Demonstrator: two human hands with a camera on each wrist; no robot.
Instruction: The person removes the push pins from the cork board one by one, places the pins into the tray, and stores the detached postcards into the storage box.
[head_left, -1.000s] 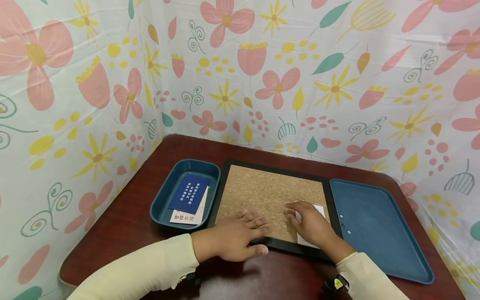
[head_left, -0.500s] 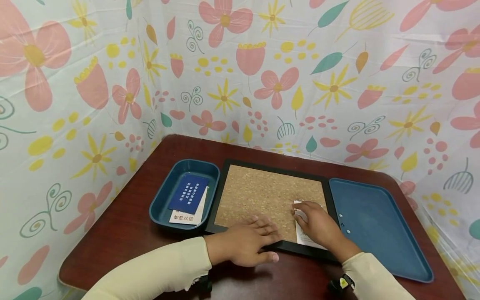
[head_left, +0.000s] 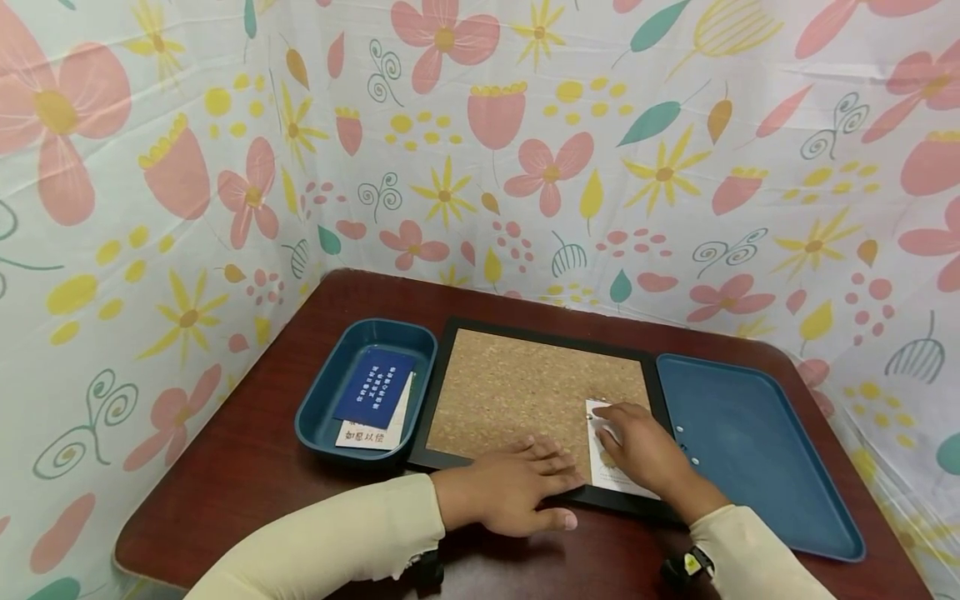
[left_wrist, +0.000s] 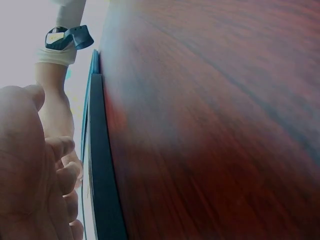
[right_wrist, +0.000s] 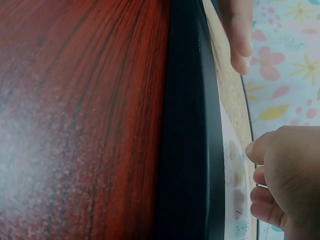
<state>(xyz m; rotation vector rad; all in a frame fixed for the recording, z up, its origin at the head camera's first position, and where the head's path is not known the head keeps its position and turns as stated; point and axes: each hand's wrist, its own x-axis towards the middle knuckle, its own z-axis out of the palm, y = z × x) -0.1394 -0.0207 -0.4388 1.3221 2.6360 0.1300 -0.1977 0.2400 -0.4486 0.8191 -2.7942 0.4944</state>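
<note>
My left hand [head_left: 521, 490] lies flat, fingers spread, across the front edge of a black-framed cork board [head_left: 525, 383]. My right hand [head_left: 647, 446] is over a white printed card [head_left: 606, 468] at the board's front right corner. The index fingertip is at the card's upper left, where tiny shiny bits show, too small to name. Its thumb is bent close by, and the hand covers much of the card. In the right wrist view, the thumb and loosely bent fingers [right_wrist: 265, 200] hang beside the card [right_wrist: 235, 185], with nothing visible between them.
A deep blue tray [head_left: 309, 417] on the left holds a dark blue card [head_left: 375, 387] over a cream card [head_left: 367, 435], both with printed characters. On the right lies a flat blue tray [head_left: 765, 467] with small white dots [head_left: 694, 461] near its left edge. A floral curtain encloses the table.
My left hand has slid right along the board's front edge. My right hand has shifted slightly right and down, uncovering more of the card's left side.
</note>
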